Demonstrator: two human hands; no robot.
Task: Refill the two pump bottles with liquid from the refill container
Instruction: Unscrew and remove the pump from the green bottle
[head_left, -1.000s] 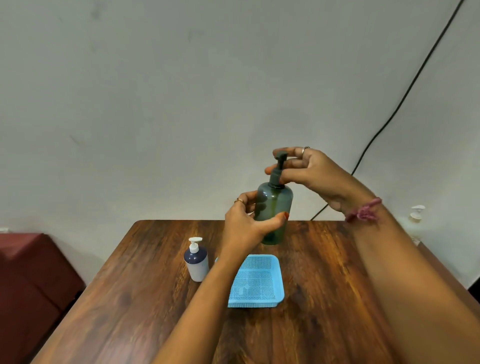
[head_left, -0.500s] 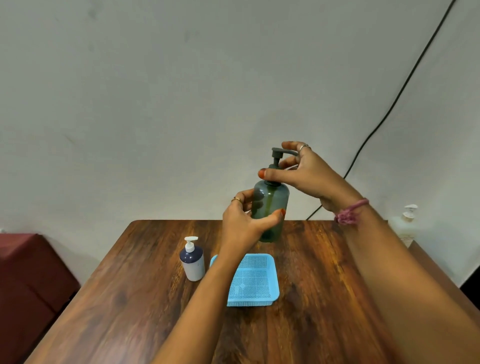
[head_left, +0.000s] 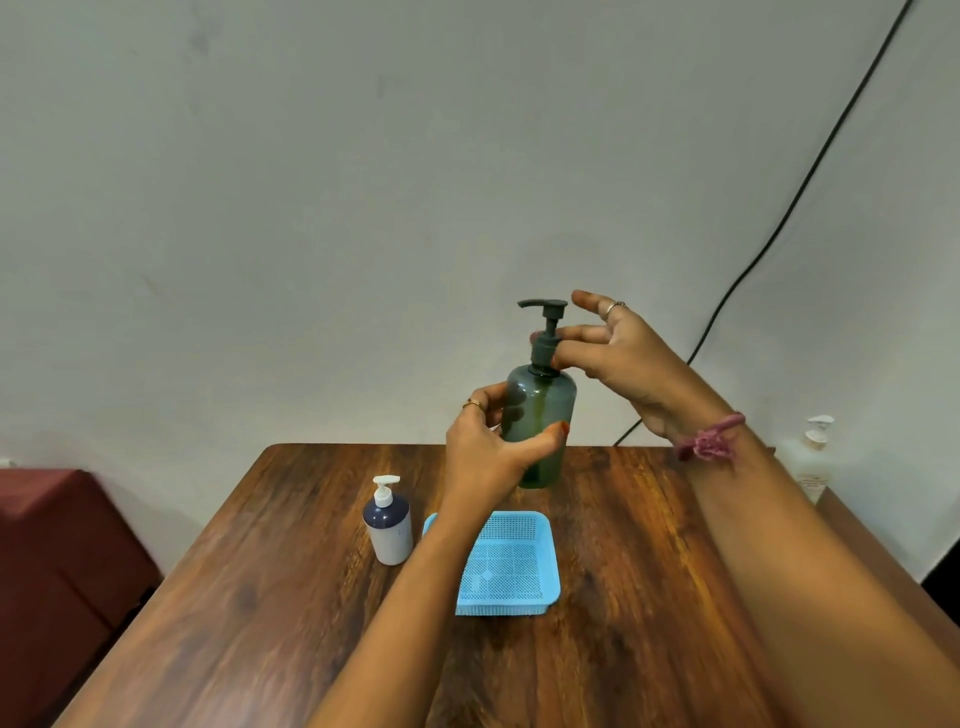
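A dark green translucent pump bottle (head_left: 543, 415) is held upright above the wooden table (head_left: 291, 613). My left hand (head_left: 488, 447) wraps around its body. My right hand (head_left: 618, 353) pinches the dark pump collar (head_left: 544, 349) at the neck with thumb and forefinger, the other fingers spread. The pump nozzle points left. A small white bottle with a dark blue shoulder and white pump (head_left: 388, 522) stands on the table to the left. A pale pump bottle (head_left: 810, 457) stands at the far right, behind my right arm.
A light blue perforated plastic tray (head_left: 511, 564) lies on the table under my left forearm. A dark red seat (head_left: 57, 551) stands left of the table. A black cable (head_left: 779, 218) runs down the wall behind.
My right hand has turned the pump head, so the nozzle now points left. Its grip has shifted from the pump top down to the collar. The bottle stays in my left hand.
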